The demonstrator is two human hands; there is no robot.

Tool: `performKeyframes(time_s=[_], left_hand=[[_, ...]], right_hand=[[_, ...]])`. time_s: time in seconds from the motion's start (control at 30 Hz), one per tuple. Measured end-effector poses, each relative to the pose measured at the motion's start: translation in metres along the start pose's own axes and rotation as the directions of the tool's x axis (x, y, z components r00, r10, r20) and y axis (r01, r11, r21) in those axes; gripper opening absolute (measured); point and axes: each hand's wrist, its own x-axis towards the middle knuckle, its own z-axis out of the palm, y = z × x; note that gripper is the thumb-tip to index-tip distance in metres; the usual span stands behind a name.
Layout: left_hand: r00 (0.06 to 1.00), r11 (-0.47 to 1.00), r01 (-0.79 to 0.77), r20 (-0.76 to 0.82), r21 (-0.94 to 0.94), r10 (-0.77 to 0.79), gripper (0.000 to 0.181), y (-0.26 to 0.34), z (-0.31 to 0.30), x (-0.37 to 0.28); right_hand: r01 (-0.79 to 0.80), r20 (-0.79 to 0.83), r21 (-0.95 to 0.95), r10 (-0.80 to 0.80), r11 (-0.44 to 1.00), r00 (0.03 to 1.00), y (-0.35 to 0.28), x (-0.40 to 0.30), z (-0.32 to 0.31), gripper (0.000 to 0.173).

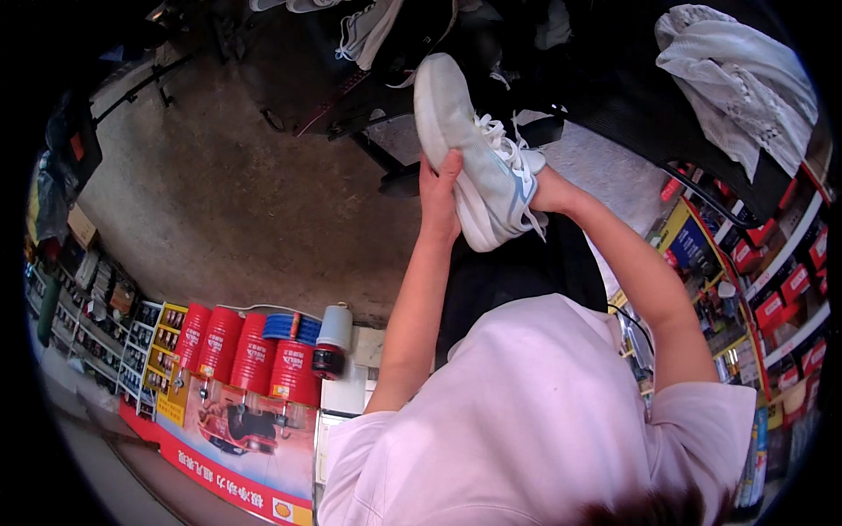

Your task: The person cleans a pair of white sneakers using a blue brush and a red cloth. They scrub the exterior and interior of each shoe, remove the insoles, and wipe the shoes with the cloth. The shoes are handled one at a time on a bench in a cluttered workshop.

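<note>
A white lace-up sneaker with pale blue trim is held up before my chest, its toe pointing away from me. My left hand grips the thick white sole at the side, the thumb lying against the upper. At the shoe's ankle opening is my right hand; its fingers are hidden, reaching inside or behind the collar. Loose white laces hang over the tongue and down near the heel.
Beyond lies another light sneaker among dark things. A white cloth drapes over a black surface at upper right. Red drums stand behind at left. Shelves with red boxes line the right. Concrete floor spreads to the left.
</note>
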Motion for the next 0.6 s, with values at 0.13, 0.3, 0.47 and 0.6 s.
performKeyframes(time_s=[0.13,0.3,0.47,0.6], left_hand=[[0.998,0.986,0.062,0.01,-0.152,-0.061,0.061,-0.015,-0.015,0.0],[0.996,0.988,0.085,-0.008,-0.127,-0.087,0.061,-0.015,-0.015,0.005],[0.984,0.962,0.176,0.064,-0.21,-0.166,0.066,-0.006,-0.013,0.011],[0.96,0.91,0.278,0.107,-0.308,-0.257,0.068,0.006,-0.003,0.014]], right_hand=[[-0.009,0.002,-0.125,0.009,0.992,1.0,0.004,0.0,-0.002,0.04],[0.072,-0.202,-0.074,-0.086,0.995,0.976,0.007,-0.011,0.011,0.042],[0.026,-0.192,-0.131,-0.051,0.991,0.98,-0.015,-0.006,0.009,0.044],[-0.142,-0.157,-0.3,0.098,0.943,0.983,-0.033,-0.01,0.008,0.045]])
